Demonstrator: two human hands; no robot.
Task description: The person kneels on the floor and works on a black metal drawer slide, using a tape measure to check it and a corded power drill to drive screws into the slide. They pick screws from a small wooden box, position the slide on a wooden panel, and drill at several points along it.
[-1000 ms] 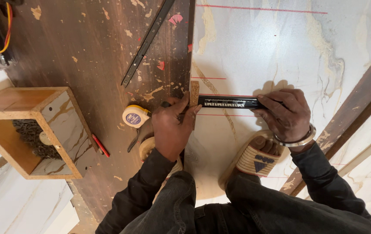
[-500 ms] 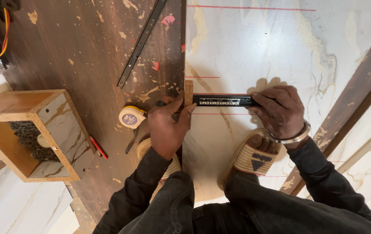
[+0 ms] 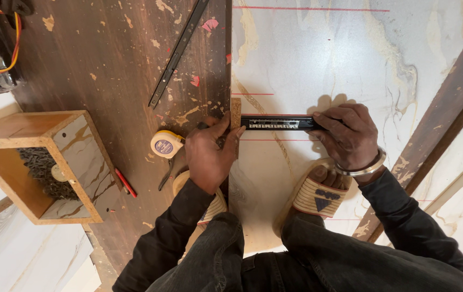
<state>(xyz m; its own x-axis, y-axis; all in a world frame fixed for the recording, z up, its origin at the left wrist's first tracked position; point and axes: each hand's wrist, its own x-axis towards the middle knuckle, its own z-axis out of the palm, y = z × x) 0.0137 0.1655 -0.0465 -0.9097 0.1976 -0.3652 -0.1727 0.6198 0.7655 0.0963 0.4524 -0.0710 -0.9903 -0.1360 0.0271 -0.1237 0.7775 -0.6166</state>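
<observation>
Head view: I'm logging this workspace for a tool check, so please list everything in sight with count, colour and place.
Black metal try square with wooden stock: 1, black and tan, on the white sheet, under both hands.
White marbled laminate sheet: 1, white with red lines, right half.
Dark brown wooden board: 1, paint-flecked, left half.
Round tape measure: 1, cream-yellow, beside the left hand.
Long black metal strip: 1, on the brown board, top.
Open wooden box: 1, tan, left.
Red pencil: 1, beside the box.
Striped sandals: 2, beige, under the person.
Left hand: on the square's stock.
Right hand: on the blade.
</observation>
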